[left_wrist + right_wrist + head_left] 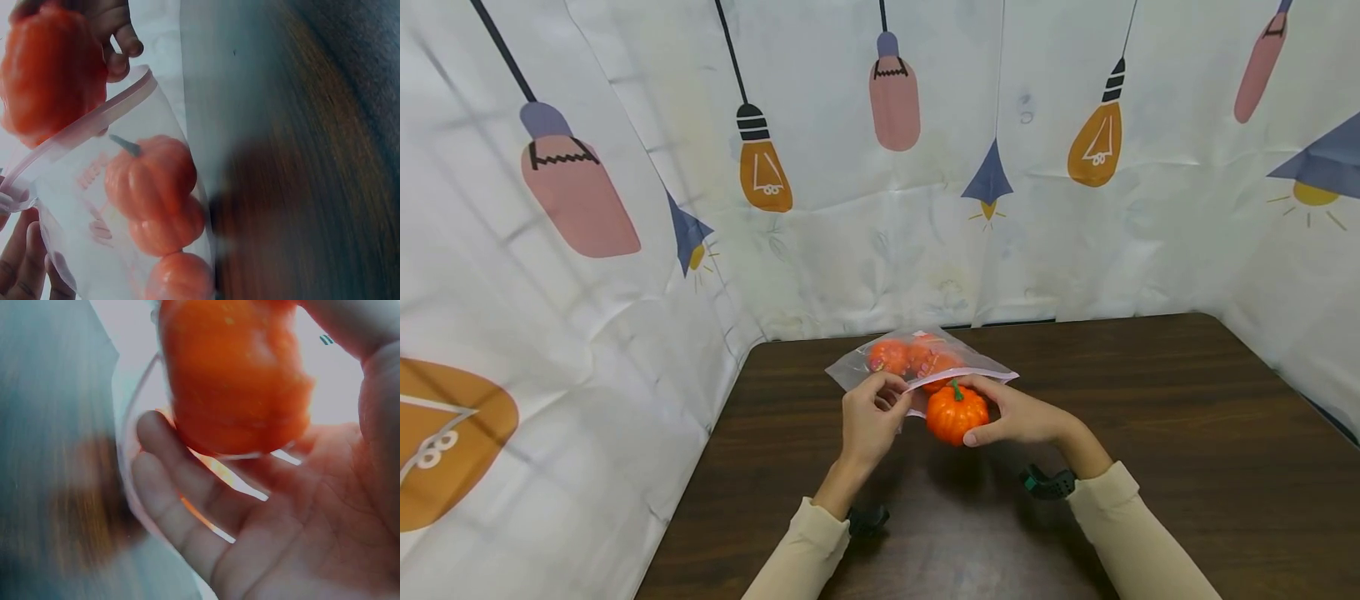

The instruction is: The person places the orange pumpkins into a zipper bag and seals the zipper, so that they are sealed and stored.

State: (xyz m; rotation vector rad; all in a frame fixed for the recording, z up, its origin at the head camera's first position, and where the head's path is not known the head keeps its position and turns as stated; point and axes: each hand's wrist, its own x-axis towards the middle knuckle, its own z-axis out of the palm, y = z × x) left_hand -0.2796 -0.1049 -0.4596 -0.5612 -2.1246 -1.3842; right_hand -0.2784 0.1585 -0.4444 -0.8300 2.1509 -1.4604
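An orange toy pumpkin (956,414) with a green stem is held by my right hand (1018,417), thumb on its near side and fingers behind. It is at the mouth of a clear zip bag (850,367). My left hand (871,417) pinches the bag's rim at the left corner. Inside the bag, several orange pumpkins (150,178) show through the plastic in the left wrist view. The right wrist view has the held pumpkin (234,375) close up, with my right fingers (165,494) spread below it.
The bag lies on a dark brown wooden table (1150,400). A white curtain (850,250) printed with lamps and bulbs hangs behind and at the sides. Each wrist carries a dark strapped device (1048,483).
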